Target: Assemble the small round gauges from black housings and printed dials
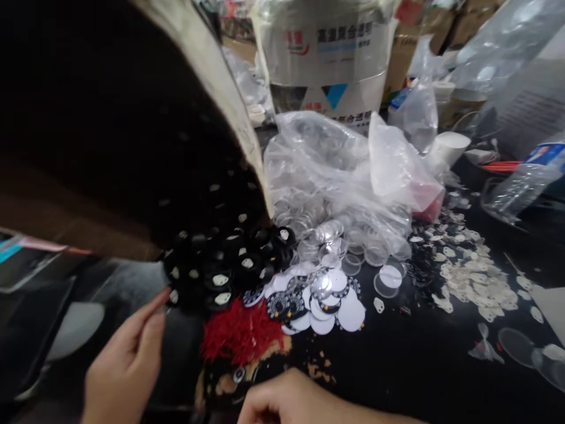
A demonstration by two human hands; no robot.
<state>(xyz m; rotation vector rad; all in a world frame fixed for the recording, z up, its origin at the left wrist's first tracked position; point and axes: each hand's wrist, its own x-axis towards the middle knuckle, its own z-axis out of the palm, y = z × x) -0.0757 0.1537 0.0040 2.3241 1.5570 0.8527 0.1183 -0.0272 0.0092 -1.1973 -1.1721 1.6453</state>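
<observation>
Showed at upper left a dark container point(216, 76), tilted with mouth toward the black table point(397, 365), presumably to leave the black discs point(218, 280) within reach at the opening. Extended below this the left hand point(128, 353), thumb and forefinger close together at the left edge of the black discs; could not tell contact or grip. Had in front of the discs a loose heap of red strips point(242, 333), probably separated by kind. Held at bottom centre the right hand point(300, 394), well apart from the left, fingers curled; could not tell anything clasped inside. Included beyond it patterned discs point(278, 306), white discs point(352, 312) and clear discs point(375, 252), the last partly inside a plastic bag point(309, 147), apparently opened to give access. Backed the bag with a bucket point(326, 65). Included at right a scatter of pale tags point(477, 274), perhaps spread for easy lifting, and a bottle point(529, 182) beyond.

Counted, left to right: one container, two hands, one red heap, two patterned faces largely exposed, one bucket, one bottle. Left uncounted, through overlap and blur: black, white and clear discs, and tags.
</observation>
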